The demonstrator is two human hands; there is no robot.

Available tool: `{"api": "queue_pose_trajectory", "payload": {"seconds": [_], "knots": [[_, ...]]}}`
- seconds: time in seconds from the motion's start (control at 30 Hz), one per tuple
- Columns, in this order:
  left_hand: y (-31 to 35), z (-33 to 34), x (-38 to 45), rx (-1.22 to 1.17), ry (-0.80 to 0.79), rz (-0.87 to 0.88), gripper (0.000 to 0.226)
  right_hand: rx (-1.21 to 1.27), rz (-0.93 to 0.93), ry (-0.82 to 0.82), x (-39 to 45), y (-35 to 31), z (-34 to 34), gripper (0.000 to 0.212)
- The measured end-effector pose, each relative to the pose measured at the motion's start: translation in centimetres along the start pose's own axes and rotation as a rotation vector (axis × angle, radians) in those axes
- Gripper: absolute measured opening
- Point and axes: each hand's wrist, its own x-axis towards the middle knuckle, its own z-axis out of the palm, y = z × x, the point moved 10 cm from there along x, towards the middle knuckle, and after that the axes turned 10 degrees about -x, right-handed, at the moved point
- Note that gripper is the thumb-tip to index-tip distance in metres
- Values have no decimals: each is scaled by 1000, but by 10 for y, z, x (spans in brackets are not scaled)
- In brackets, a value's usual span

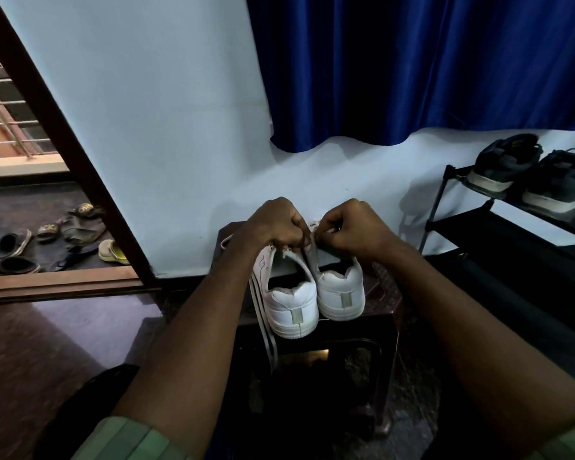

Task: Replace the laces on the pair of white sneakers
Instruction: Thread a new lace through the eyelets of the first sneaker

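Standing side by side on a dark stool [384, 293], heels toward the viewer and toes toward the wall [146, 127], two white sneakers [312, 290] touch along their inner sides, so each shoe's long axis runs straight away from the person. At the far end of the openings, over the eyelet rows, both hands meet: the left hand [276, 224] has its fingers curled tight and appears to be pinching lace at the top of the left sneaker [291, 300], while the right hand [352, 227] has its fingers curled round a thin white lace [313, 237] at the tongue of the right sneaker [341, 288]. Exactly which eyelet the lace passes through is hidden by the knuckles. The hands are nearly touching, with the lace just between them and the eyelets directly beneath the fingertips, so the next pull would likely run upward or back toward the person along the shoe's length. A loose grey lace [266, 327] hangs from the left sneaker's outer side, trailing down past the stool edge, nearer the left arm. Further out, a blue curtain [412, 61] hangs above, a black rack [498, 224] with dark shoes [538, 174] stands to the right, and sandals [47, 237] lie beyond an open doorway on the left
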Motion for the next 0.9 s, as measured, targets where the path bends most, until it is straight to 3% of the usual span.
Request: {"api": "queue_pose_trajectory", "payload": {"seconds": [0.1, 0.23, 0.43, 0.47, 0.5, 0.57, 0.67, 0.77, 0.83, 0.9], "knots": [[4, -4, -2, 25, 2, 5, 28, 135, 38, -24, 3, 17, -14, 14], [-3, -25, -1, -105, 135, -36, 17, 218, 140, 180, 5, 44, -40, 23], [3, -19, -6, -966, 106, -34, 22, -2, 198, 441, 0, 43, -55, 30], [1, -24, -4, -933, 175, -24, 19, 31, 212, 467, -1, 43, -56, 26], [-1, -37, -3, -719, 282, 5, 16, 111, 226, 489, -2, 43, -56, 20], [8, -46, -1, -112, 379, 90, 31, 365, 260, 502, -4, 43, -51, 18], [18, -21, -5, 359, 243, 142, 57, 665, 296, 454, -3, 42, -36, 39], [26, -16, -7, 479, 266, 220, 55, 741, 285, 425, -1, 38, -32, 52], [32, -29, -11, 399, 364, 300, 44, 709, 251, 431, -1, 35, -34, 54], [33, -32, -13, 390, 364, 314, 42, 646, 209, 461, -1, 31, -39, 50]]}}
